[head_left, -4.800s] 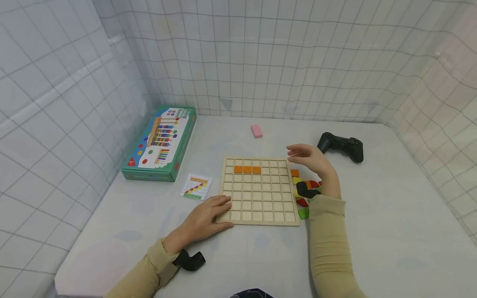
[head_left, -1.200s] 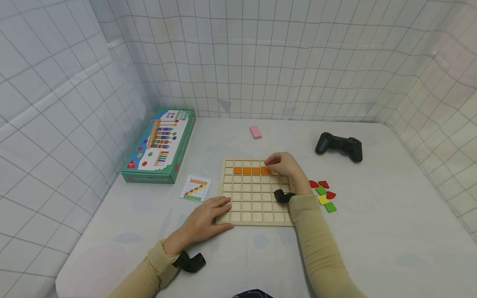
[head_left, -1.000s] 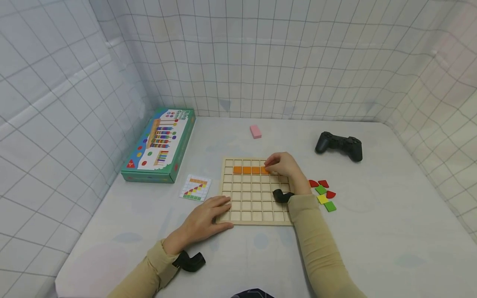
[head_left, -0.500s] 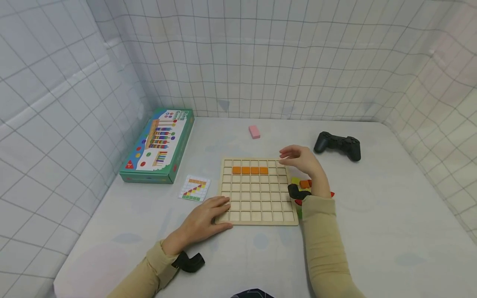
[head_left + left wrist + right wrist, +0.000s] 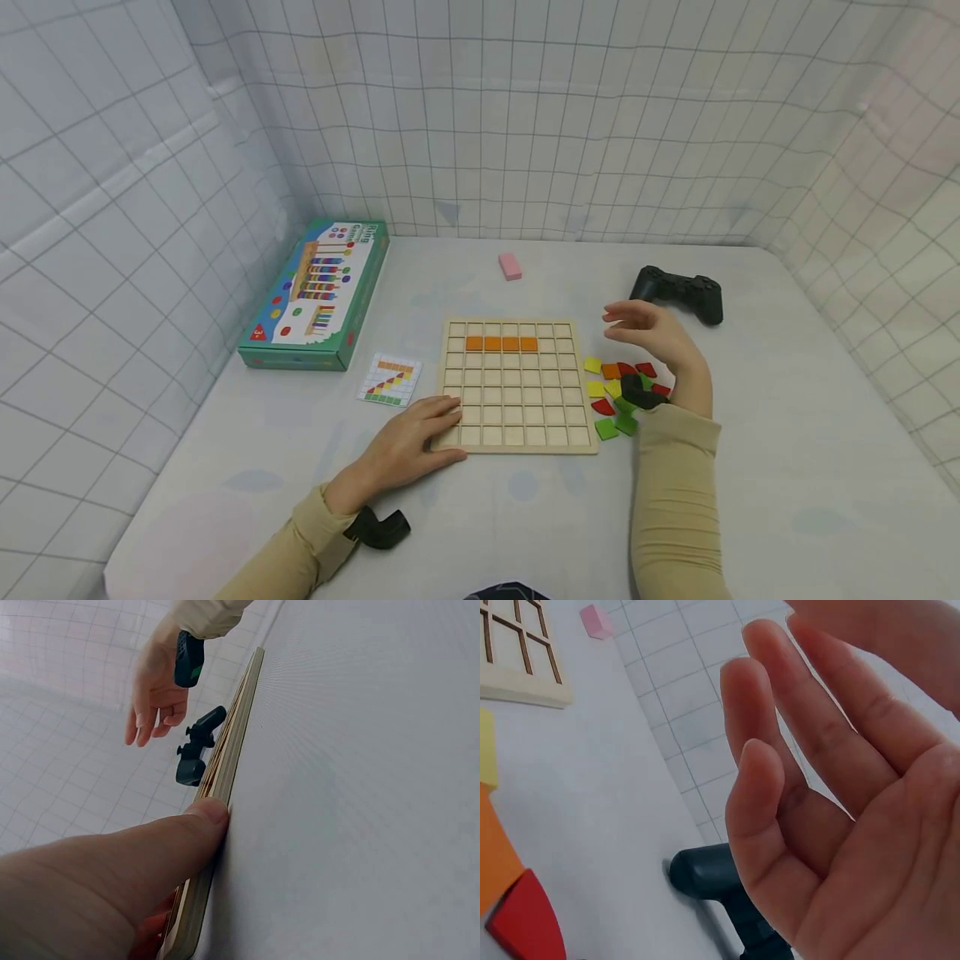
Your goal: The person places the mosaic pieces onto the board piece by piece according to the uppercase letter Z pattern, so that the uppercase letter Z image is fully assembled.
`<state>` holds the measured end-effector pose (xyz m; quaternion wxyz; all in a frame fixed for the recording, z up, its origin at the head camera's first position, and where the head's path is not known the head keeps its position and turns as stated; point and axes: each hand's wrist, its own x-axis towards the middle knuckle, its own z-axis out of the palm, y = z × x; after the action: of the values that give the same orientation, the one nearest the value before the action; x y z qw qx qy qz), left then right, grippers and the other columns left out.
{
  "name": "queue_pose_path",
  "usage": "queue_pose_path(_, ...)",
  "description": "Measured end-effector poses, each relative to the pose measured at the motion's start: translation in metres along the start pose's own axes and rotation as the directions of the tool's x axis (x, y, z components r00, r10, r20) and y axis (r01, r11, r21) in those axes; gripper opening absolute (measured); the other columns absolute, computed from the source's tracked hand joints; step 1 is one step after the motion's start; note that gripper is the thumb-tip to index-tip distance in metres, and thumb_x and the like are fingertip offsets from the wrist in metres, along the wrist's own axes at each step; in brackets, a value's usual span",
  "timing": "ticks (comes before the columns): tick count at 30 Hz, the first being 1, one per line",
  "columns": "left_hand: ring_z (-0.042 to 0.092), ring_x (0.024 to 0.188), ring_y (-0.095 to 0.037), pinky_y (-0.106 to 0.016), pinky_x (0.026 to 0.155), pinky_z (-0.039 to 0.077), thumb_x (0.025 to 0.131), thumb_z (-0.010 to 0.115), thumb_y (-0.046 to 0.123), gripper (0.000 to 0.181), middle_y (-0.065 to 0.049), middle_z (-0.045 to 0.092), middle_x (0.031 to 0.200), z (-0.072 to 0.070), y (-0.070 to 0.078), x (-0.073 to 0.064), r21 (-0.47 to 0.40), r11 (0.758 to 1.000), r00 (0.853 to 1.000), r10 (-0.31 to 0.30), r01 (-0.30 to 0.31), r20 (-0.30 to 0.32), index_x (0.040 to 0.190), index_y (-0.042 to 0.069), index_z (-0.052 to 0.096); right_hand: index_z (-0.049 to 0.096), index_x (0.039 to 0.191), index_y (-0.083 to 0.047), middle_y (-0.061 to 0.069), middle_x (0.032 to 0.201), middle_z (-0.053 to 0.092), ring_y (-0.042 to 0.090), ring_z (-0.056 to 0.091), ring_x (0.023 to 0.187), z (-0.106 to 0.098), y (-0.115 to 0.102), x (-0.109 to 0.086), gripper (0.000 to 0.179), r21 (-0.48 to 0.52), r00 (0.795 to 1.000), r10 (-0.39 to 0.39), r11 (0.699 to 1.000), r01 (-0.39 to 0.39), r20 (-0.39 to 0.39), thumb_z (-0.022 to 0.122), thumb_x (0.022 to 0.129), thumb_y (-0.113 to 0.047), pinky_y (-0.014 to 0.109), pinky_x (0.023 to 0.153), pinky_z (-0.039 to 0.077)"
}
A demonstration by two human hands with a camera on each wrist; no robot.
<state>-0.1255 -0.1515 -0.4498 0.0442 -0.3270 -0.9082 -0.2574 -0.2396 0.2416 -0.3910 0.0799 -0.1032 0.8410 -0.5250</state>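
Note:
A wooden grid board [image 5: 517, 417] lies on the table with a row of several orange square tiles [image 5: 492, 343] in its second row from the far edge. My left hand [image 5: 405, 442] rests at the board's near left corner. Its thumb [image 5: 206, 814] touches the near edge in the left wrist view, and its fingers lie over the left side. Raised to the right of the board, my right hand [image 5: 652, 337] has loosely bent fingers and holds nothing. Loose yellow, orange, red and green tiles [image 5: 606, 429] lie below it, some hidden behind the wrist.
A pattern card [image 5: 390, 379] lies left of the board, beside a green game box [image 5: 315, 292]. Behind the board is a pink block [image 5: 510, 267]. A black game controller [image 5: 693, 296] sits at the back right, partly behind the right hand. Grid-patterned cloth walls surround the table.
A fourth orange tile has joined the row, set in by my right hand. That hand has since let go and moved right, past the loose tiles. The left hand has stayed in place.

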Motion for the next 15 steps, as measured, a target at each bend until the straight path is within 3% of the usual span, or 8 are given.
queue_pose_path(5,0.044,0.127,-0.026,-0.039,0.105,0.036,0.082,0.071,0.040,0.060,-0.011,0.051,0.136,0.000,0.000,0.000,-0.004,1.000,1.000,0.003,-0.003,-0.009,0.125,0.000,0.060,0.052,0.130,0.002,0.015,0.125,0.058,0.010,0.058,0.101,-0.005,0.008,-0.005,0.055,0.031,1.000,-0.006,0.999,0.007,-0.014,0.071,0.085,-0.025,0.022,0.084,0.047)
queue_pose_path(15,0.044,0.128,-0.026,-0.038,0.105,0.036,0.082,0.071,0.041,0.060,-0.010,0.051,0.136,0.001,-0.002,0.000,0.000,1.000,1.000,0.010,-0.010,-0.009,0.125,0.001,0.060,0.052,0.129,0.000,0.017,0.127,0.055,0.008,0.058,0.099,-0.009,0.026,-0.007,0.053,0.051,0.999,0.031,0.998,-0.032,0.033,0.071,0.086,-0.025,0.023,0.084,0.049)
